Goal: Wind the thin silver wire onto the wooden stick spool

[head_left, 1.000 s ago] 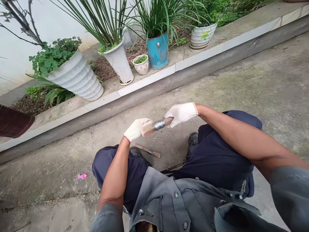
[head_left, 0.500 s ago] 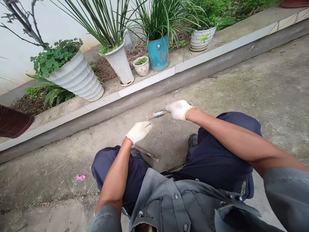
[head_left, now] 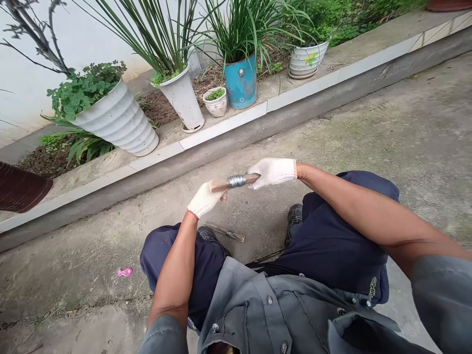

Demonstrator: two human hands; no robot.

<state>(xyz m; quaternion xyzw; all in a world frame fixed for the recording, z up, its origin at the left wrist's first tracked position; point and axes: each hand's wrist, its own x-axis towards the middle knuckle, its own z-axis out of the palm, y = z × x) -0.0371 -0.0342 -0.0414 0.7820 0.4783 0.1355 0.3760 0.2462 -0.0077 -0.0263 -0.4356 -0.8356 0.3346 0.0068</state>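
A short wooden stick [head_left: 220, 185] with silvery wire [head_left: 236, 181] wound round its middle is held level between my two gloved hands. My left hand [head_left: 206, 197] is closed around its left end, with the thumb side beneath the wood. Farther right, my right hand [head_left: 272, 172] grips the other end in its fingers, and the glove hides that tip. The coiled wire shows in the gap between the hands. On the concrete below lies a second thin wooden piece [head_left: 230, 234], beside my left shoe [head_left: 208, 234].
A low tiled ledge [head_left: 224, 129] runs across the front, bearing a ribbed white pot [head_left: 121, 120], a tall white pot [head_left: 184, 98], a small pot [head_left: 216, 104] and a blue pot [head_left: 241, 84]. A pink object [head_left: 124, 272] lies on the ground at left.
The right hand has brought the wire-wound stick left and slightly down. My left hand, apart from it before, now holds its left end.
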